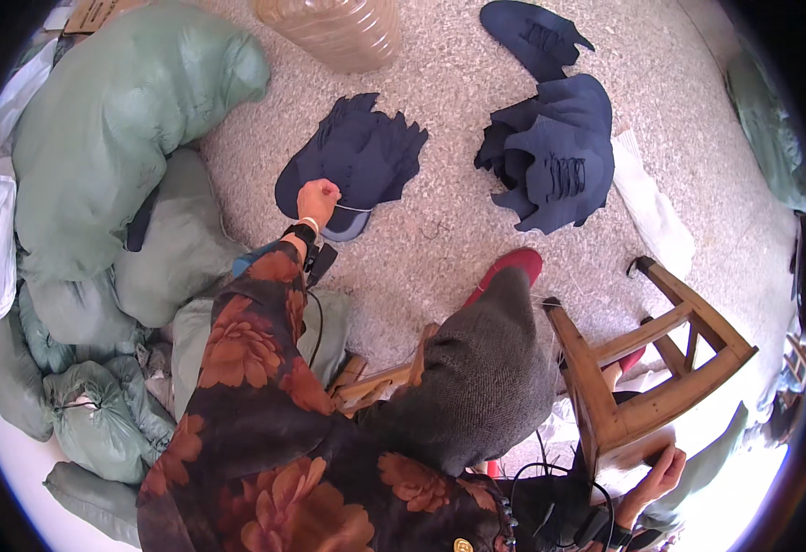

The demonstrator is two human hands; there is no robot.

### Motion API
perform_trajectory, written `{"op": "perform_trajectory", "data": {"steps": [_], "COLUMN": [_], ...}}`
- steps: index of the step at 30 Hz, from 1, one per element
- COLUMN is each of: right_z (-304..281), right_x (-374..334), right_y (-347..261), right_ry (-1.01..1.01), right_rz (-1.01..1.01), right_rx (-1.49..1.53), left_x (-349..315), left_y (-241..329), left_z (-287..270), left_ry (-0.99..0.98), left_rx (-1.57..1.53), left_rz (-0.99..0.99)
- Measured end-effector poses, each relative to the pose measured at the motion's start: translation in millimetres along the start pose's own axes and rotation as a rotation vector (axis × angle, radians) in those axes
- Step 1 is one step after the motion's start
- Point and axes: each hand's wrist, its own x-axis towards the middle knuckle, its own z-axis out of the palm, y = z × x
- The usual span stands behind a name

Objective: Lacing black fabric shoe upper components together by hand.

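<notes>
My left hand (317, 200) reaches down to a stack of dark blue shoe uppers (366, 156) on the floor. Its fingers are pinched together on a thin white string (355, 209) that runs across the stack's near end. At the lower right, my right hand (661, 474) is curled at the edge of a wooden stool (647, 414), which leans with its legs pointing away from me. A second pile of dark blue uppers (564, 156), some with black lacing, lies further right. One more laced upper (536, 37) rests beyond it.
Stuffed green sacks (118, 138) crowd the left side. A brown tape-wrapped bundle (339, 32) stands at the top. White cloth (651, 202) lies right of the second pile. My foot in a red shoe (518, 267) is between the piles and the stool. Black cables (546, 465) hang beside me.
</notes>
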Motion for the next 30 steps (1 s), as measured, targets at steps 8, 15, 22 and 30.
{"op": "perform_trajectory", "data": {"steps": [8,15,22,30], "right_z": [4.3,5.0,4.9,13.5], "right_x": [-1.0,-1.4,-5.5,-7.7], "right_y": [-14.0,-10.3,-8.4,-17.2], "right_ry": [0.005,0.035,0.063,0.094], "right_rz": [-0.010,0.023,0.039,0.055], "right_rx": [-0.022,-0.003,-0.013,0.030], "left_x": [4.2,-4.3,0.0,-14.8], "left_y": [0.9,13.4,8.7,-15.9], "left_z": [-5.0,-0.8,19.4,43.1], "left_ry": [-0.060,0.044,0.220,0.433], "left_rx": [-0.173,-0.185,-0.404,-0.213], "left_rz": [-0.079,-0.338,-0.643,-0.290]}}
